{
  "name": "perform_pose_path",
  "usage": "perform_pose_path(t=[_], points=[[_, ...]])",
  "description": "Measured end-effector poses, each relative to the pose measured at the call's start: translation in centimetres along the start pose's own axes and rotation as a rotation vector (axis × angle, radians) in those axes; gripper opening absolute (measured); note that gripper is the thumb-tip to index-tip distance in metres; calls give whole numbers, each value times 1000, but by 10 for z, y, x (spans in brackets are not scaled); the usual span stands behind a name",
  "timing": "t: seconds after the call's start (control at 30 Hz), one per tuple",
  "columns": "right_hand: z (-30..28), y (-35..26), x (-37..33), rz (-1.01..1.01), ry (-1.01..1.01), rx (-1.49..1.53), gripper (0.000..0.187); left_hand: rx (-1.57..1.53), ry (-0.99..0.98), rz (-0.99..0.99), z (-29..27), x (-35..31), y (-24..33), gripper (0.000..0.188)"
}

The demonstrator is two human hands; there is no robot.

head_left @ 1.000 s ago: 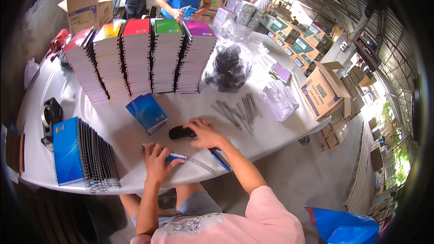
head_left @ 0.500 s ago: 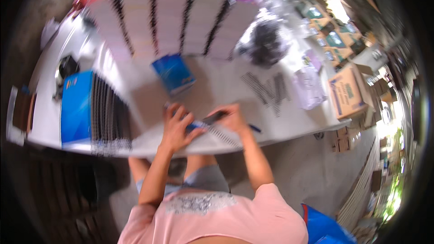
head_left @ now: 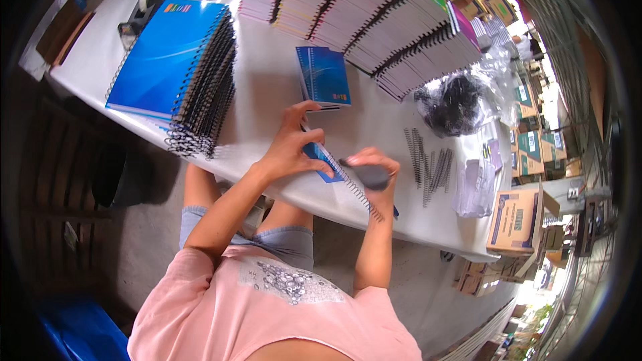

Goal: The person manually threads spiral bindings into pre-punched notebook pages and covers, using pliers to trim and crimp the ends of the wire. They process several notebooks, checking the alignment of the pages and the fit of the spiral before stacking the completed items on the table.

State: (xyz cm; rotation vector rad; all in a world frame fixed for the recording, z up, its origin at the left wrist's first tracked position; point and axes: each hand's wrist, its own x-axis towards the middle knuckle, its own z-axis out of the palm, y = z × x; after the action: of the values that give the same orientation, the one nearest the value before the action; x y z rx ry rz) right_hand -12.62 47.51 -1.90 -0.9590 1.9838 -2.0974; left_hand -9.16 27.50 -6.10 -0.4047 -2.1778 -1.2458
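Note:
At the table's near edge my left hand (head_left: 292,144) grips a small blue notebook (head_left: 328,164), thumb on one side and fingers on the other. A dark spiral coil (head_left: 358,190) runs along the notebook's edge, its free end sticking out toward my right forearm. My right hand (head_left: 386,168) is curled around a dark grey rounded object (head_left: 370,176), held close beside the coil; its exact kind is unclear. Two or so small blue notebooks (head_left: 328,77) lie just beyond my left hand. A blue pen-like stick (head_left: 395,212) shows partly behind my right wrist.
Large blue spiral notebooks (head_left: 170,60) are stacked on the left, near a black tape dispenser (head_left: 151,1). Tall rows of bound notebooks (head_left: 361,17) stand at the back. Loose coils (head_left: 428,164), a plastic bag with black contents (head_left: 455,103) and a cardboard box (head_left: 515,220) are at right.
The view has turned, so the table now slants down to the right. My hands still work at the notebook; the dark object shows more fully in my right hand.

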Motion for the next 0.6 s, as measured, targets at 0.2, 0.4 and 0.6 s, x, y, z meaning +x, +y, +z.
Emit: perform_pose_path(t=[0.2,0.4,0.6], points=[[2,2,13,241,130,-557,31,-337,7,-255,12,-9,-14,64],[-7,12,16,331,213,-327,25,-211,38,-69,13,-3,-20,78],[4,17,28,351,145,-550,24,-425,-6,-290,16,-4,-23,94]])
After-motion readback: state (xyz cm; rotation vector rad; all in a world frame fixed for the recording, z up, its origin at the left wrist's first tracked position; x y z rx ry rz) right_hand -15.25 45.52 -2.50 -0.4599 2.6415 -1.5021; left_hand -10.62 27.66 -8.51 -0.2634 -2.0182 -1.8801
